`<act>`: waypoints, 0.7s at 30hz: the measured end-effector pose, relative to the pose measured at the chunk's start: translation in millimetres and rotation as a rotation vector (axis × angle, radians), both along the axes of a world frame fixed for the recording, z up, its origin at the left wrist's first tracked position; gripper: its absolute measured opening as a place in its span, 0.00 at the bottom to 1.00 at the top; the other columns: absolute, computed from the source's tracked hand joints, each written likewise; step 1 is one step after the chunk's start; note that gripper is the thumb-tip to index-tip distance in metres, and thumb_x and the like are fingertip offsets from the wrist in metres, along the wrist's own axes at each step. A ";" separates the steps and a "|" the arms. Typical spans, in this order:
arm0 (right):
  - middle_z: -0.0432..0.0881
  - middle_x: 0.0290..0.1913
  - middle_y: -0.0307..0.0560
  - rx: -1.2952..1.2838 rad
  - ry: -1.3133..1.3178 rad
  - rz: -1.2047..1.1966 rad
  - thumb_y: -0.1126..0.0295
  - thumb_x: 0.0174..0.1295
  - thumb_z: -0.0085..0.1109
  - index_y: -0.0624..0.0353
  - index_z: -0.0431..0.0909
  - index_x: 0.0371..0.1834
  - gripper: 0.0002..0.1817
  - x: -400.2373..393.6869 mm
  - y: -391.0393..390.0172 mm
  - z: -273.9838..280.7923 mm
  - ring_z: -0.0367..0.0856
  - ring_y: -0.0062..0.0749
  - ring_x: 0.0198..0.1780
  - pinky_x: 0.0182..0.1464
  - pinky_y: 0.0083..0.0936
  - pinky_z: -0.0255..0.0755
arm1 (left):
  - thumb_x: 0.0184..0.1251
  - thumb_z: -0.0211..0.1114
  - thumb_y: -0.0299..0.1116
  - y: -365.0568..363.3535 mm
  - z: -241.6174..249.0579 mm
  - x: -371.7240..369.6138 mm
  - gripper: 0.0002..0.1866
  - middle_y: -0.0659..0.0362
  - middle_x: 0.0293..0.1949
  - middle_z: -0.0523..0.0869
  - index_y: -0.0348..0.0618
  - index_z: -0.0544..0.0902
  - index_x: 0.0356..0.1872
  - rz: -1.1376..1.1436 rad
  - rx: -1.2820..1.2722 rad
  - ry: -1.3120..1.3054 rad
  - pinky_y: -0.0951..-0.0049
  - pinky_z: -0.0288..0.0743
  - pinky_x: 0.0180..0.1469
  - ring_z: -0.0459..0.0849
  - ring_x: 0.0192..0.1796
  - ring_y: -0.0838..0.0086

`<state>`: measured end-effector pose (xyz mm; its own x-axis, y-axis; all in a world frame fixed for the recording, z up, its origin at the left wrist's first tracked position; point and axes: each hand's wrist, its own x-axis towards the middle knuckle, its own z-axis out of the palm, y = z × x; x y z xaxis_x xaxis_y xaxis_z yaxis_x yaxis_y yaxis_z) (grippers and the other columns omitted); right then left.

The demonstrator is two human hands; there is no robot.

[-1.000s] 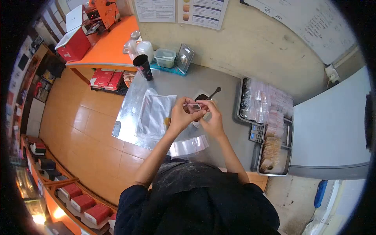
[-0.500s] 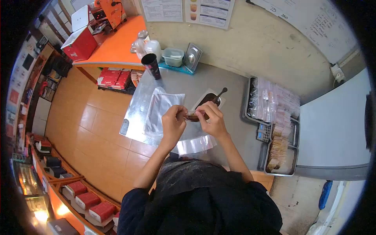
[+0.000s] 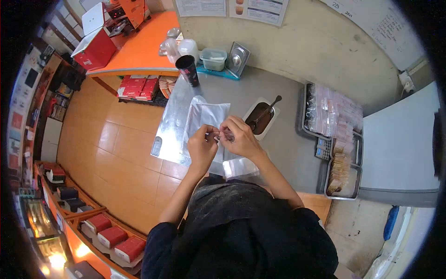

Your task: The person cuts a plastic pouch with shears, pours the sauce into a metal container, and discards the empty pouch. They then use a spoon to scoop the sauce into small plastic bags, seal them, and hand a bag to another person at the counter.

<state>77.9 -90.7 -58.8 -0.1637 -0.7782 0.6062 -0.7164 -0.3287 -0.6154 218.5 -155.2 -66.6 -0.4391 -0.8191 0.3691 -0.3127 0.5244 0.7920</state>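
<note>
Hands meet above the table's [image 3: 288, 139] near edge: left hand [image 3: 202, 148] and right hand [image 3: 239, 138], fingertips pinched closed on a small clear pouch [image 3: 223, 135]. Sealing it well likely means level, even pressure. A brown-sauce tray [image 3: 260, 118] sits just beyond.

1. Wall posters [image 3: 232, 7] above the bench carry printed lines, too small to read.
2. The whiteboard [image 3: 371, 21] at upper right shows handwriting; none of it is legible.
</note>
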 end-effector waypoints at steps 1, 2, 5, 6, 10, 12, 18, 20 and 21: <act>0.75 0.33 0.49 0.007 0.004 -0.006 0.77 0.49 0.64 0.60 0.73 0.33 0.10 2.9 -2.9 -0.8 0.78 0.46 0.38 0.42 0.37 0.73 | 0.56 0.65 0.20 -2.7 -1.1 3.3 0.04 0.56 0.28 0.87 0.41 0.81 0.31 0.009 0.005 -0.022 0.65 0.75 0.31 0.86 0.28 0.60; 0.75 0.33 0.49 0.031 -0.018 0.001 0.78 0.49 0.64 0.60 0.73 0.33 0.10 5.0 -4.7 -1.6 0.78 0.46 0.38 0.42 0.37 0.74 | 0.56 0.65 0.20 -5.0 -0.7 6.5 0.05 0.57 0.28 0.87 0.42 0.81 0.31 0.018 0.011 -0.044 0.65 0.75 0.33 0.86 0.29 0.61; 0.76 0.34 0.48 0.130 -0.099 -0.015 0.77 0.51 0.63 0.60 0.73 0.34 0.09 8.6 -8.2 -4.8 0.79 0.44 0.39 0.42 0.37 0.74 | 0.56 0.64 0.20 -20.5 0.9 21.4 0.05 0.60 0.29 0.87 0.43 0.81 0.32 0.018 -0.120 -0.091 0.64 0.71 0.40 0.85 0.31 0.64; 0.76 0.34 0.48 0.182 -0.135 -0.043 0.77 0.53 0.62 0.61 0.73 0.34 0.09 5.5 -6.7 -9.7 0.79 0.43 0.39 0.42 0.36 0.75 | 0.56 0.64 0.20 -29.2 1.1 28.6 0.06 0.62 0.30 0.87 0.43 0.81 0.32 0.013 -0.190 -0.102 0.64 0.69 0.43 0.84 0.31 0.64; 0.76 0.35 0.48 0.388 -0.184 -0.121 0.77 0.57 0.59 0.63 0.75 0.37 0.06 -7.9 -11.2 -56.2 0.79 0.43 0.41 0.48 0.35 0.74 | 0.59 0.63 0.20 -72.4 -10.6 58.6 0.05 0.54 0.41 0.87 0.41 0.77 0.34 -0.007 -0.224 -0.003 0.60 0.68 0.58 0.83 0.49 0.57; 0.77 0.38 0.48 0.344 -0.100 -0.028 0.77 0.58 0.57 0.63 0.75 0.37 0.06 2.1 -29.9 -101.4 0.79 0.44 0.44 0.49 0.36 0.73 | 0.72 0.58 0.30 -88.8 -22.0 68.2 0.05 0.51 0.47 0.87 0.39 0.74 0.37 -0.153 0.092 0.125 0.61 0.70 0.61 0.83 0.53 0.61; 0.80 0.50 0.52 0.488 0.351 0.045 0.76 0.56 0.57 0.60 0.78 0.38 0.07 5.8 -66.0 -158.0 0.78 0.47 0.55 0.55 0.38 0.72 | 0.81 0.47 0.43 -120.9 -52.2 74.9 0.14 0.47 0.45 0.88 0.42 0.66 0.44 -0.222 0.305 0.249 0.72 0.72 0.51 0.80 0.45 0.74; 0.82 0.50 0.51 0.645 0.174 0.114 0.76 0.57 0.59 0.58 0.80 0.39 0.07 -2.9 -53.9 -142.4 0.80 0.47 0.53 0.56 0.37 0.72 | 0.82 0.46 0.44 -124.5 -56.8 68.9 0.13 0.48 0.42 0.88 0.44 0.65 0.44 -0.260 0.505 0.378 0.76 0.70 0.46 0.77 0.39 0.78; 0.83 0.48 0.50 0.706 0.031 0.146 0.76 0.57 0.59 0.59 0.80 0.39 0.07 -7.1 -41.5 -119.6 0.81 0.45 0.50 0.54 0.36 0.73 | 0.82 0.46 0.44 -125.2 -59.7 65.6 0.13 0.50 0.40 0.88 0.44 0.65 0.45 -0.253 0.536 0.376 0.77 0.70 0.45 0.76 0.37 0.79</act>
<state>70.9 -132.2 -178.4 -0.0190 -0.9987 -0.0471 -0.7159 0.0465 -0.6966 284.1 -280.3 -126.2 -0.5618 -0.8203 0.1069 0.1134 0.0517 0.9922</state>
